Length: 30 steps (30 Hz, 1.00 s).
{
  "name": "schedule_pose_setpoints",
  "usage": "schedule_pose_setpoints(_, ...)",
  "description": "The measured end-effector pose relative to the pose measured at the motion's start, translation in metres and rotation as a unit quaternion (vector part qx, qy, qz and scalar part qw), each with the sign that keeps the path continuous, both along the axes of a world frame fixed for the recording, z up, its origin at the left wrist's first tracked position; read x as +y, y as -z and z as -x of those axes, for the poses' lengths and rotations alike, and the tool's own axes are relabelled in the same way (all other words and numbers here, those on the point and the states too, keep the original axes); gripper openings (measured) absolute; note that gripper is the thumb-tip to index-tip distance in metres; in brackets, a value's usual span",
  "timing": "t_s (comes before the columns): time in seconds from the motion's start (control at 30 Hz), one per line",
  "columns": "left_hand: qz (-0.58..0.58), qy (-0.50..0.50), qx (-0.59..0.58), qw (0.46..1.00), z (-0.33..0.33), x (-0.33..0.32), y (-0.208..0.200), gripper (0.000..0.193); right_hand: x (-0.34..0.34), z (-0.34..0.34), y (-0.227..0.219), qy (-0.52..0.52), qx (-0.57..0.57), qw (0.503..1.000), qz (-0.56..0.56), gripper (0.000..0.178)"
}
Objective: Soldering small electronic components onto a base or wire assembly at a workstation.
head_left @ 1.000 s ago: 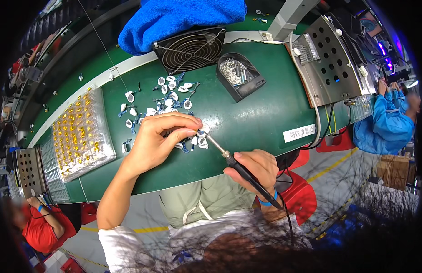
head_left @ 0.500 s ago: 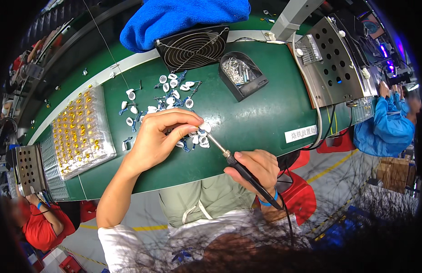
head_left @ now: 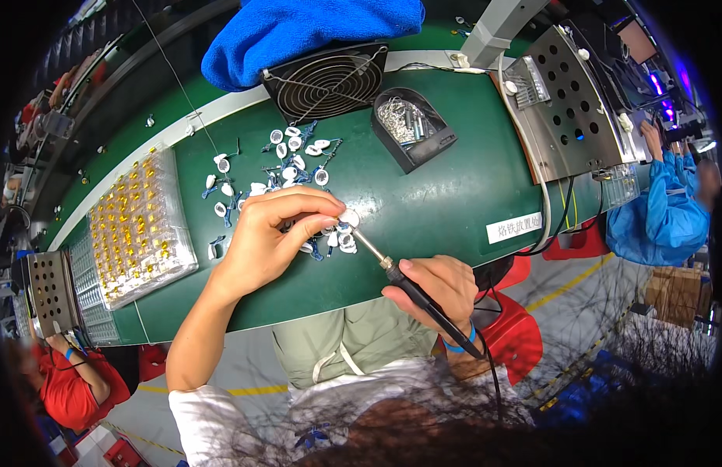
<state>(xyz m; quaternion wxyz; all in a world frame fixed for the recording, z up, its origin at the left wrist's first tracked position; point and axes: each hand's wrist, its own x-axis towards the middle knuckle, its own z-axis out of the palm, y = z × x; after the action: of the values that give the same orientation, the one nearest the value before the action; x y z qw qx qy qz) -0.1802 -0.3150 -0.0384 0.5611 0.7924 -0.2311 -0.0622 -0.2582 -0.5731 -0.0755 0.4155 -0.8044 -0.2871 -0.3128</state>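
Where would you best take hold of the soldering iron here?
On its black handle, as the right hand holds it, coming from the near table edge. The soldering iron slants up-left, its bare metal tip at the small white parts pinched by the left hand; the cord trails off the handle's rear.

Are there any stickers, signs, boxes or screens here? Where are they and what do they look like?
Label: small white rectangle with dark printing, stuck on the green table near its front edge, to the right of the right hand.
Cardboard boxes: brown, on the floor at the far right.
Screens: none that I can make out; the purple glow at the top right is too blurred to tell.
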Motion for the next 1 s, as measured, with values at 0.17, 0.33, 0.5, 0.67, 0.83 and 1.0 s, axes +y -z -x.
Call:
schedule_pose_setpoints(0.17, -0.009, 0.011, 0.003, 1.0, -0.001, 0.002, -0.001, 0.013, -0.001, 0.0, 0.0, 0.0, -0.001, 1.0, 0.0, 0.042)
schedule_pose_setpoints(0.33, -0.02, 0.02, 0.013, 1.0, 0.0, 0.002, -0.004, 0.013, -0.001, 0.0, 0.0, -0.005, 0.005, 1.0, -0.002, 0.043)
schedule_pose_setpoints(0.5, -0.022, 0.019, 0.01, 1.0, 0.0, 0.001, -0.005, 0.013, -0.001, 0.0, 0.0, -0.003, 0.001, 1.0, -0.002, 0.043)
schedule_pose_setpoints(0.67, -0.024, 0.02, 0.007, 0.999, 0.0, 0.002, -0.004, 0.013, -0.003, 0.003, 0.001, -0.006, -0.003, 1.0, -0.007, 0.045)
schedule_pose_setpoints(0.83, 0.001, 0.009, -0.011, 1.0, -0.001, 0.001, 0.001, 0.013, -0.006, 0.01, 0.005, 0.009, 0.04, 0.999, 0.006, 0.047)
schedule_pose_setpoints(1.0, 0.011, 0.008, 0.003, 1.0, -0.001, 0.001, 0.0, 0.014, -0.003, 0.002, 0.001, 0.001, 0.022, 1.0, -0.005, 0.046)
